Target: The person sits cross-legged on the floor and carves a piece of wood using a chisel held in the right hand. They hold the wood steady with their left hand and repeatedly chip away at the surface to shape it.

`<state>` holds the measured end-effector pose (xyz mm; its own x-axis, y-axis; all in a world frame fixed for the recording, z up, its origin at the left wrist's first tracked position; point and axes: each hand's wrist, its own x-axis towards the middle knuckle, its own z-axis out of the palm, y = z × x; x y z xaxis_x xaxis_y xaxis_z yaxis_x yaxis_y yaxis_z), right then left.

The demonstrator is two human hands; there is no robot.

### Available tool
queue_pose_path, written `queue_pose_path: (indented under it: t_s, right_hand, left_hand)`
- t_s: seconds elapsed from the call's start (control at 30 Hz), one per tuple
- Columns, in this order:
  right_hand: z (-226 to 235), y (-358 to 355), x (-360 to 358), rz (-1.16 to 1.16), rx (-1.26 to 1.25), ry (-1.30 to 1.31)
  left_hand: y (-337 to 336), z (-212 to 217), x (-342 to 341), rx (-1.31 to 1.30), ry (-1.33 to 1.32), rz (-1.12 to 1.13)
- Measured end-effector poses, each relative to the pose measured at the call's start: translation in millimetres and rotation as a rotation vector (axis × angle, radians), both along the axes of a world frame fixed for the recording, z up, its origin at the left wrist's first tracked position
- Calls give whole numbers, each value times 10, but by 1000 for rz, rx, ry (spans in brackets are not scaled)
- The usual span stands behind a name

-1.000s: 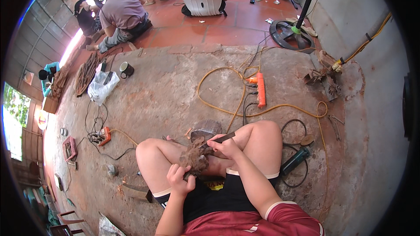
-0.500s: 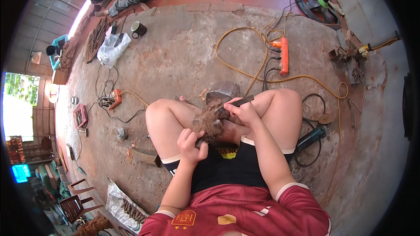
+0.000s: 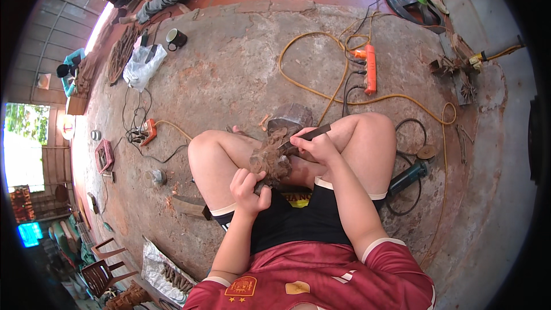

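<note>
A brown, knobbly piece of carved wood (image 3: 273, 159) stands between my crossed legs, against a dark, round-topped block (image 3: 293, 115). My left hand (image 3: 250, 188) is closed on the near lower edge of the carving, thumb raised along its side. In my right hand (image 3: 315, 148) a slim carving tool with a flat dark handle (image 3: 317, 132) is pinched. Its handle sticks out up to the right, and its thin tip points toward the carving's upper right side. Whether the tip touches the wood is too small to tell.
An orange power strip (image 3: 370, 70) with a yellow cord lies ahead. Beside my right knee is a teal cylindrical power tool (image 3: 408, 178). To the left are a second orange socket (image 3: 148, 132), a glass jar (image 3: 154, 178), a mug (image 3: 176, 38) and a plastic bag (image 3: 143, 68). Other people sit far left.
The whole view has shifted slightly. Both hands keep their grips and the carving stays in place; the tool in my right hand has moved barely, if at all.
</note>
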<state>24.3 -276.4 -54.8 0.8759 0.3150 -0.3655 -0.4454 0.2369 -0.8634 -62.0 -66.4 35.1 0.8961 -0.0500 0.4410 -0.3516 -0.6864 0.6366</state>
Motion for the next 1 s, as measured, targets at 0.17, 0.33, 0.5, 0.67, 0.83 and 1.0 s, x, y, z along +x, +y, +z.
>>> queue_pose_path:
  t_s: [0.17, 0.33, 0.5, 0.67, 0.83, 1.0]
  right_hand:
    - [-93, 5, -23, -131, 39, 0]
    - [-40, -20, -20, -95, -5, -13]
    - [-68, -7, -12, -64, -68, -41]
    - [-104, 22, 13, -125, -130, -52]
    - [-50, 24, -5, -102, -5, 13]
    - [-152, 30, 35, -160, -91, -22]
  left_hand:
    - [-9, -14, 20, -5, -18, -13]
    - [-5, -6, 6, 0, -8, -5]
    - [2, -41, -3, 0, -17, -6]
    - [-4, -38, -6, -4, -15, -3]
    - [-12, -3, 5, -6, -1, -6]
    - [-11, -26, 2, -6, -7, -4]
